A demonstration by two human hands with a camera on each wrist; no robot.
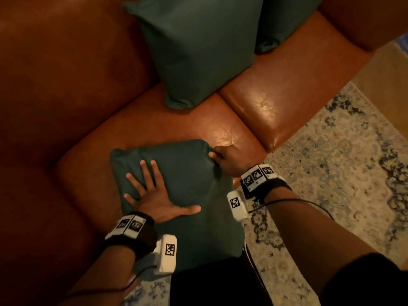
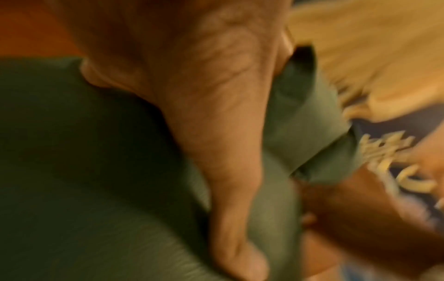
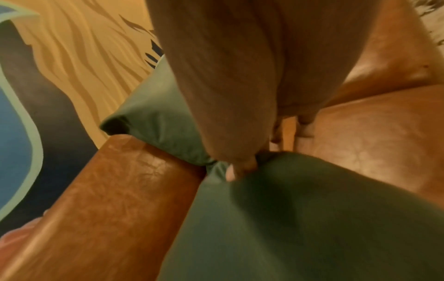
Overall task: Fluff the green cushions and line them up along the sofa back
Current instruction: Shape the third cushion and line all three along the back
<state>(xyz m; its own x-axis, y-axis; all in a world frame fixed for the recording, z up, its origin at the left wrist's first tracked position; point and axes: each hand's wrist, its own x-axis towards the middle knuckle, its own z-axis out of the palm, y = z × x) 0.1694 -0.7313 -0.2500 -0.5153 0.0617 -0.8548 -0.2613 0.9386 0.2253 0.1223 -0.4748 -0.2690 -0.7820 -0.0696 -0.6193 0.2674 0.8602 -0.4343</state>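
Observation:
A green cushion lies at the front edge of the brown leather sofa seat, partly hanging over toward my legs. My left hand lies flat on its top with the fingers spread and straight. My right hand grips the cushion's far right corner, thumb pinching the green cloth. A second green cushion leans upright against the sofa back. A third green cushion stands to its right, half hidden behind it. In the blurred left wrist view my left thumb presses into the green fabric.
The sofa has two seat pads with a seam between them; the right pad is bare. A patterned rug covers the floor to the right, with wooden floor beyond it. My dark trousers are at the sofa's front.

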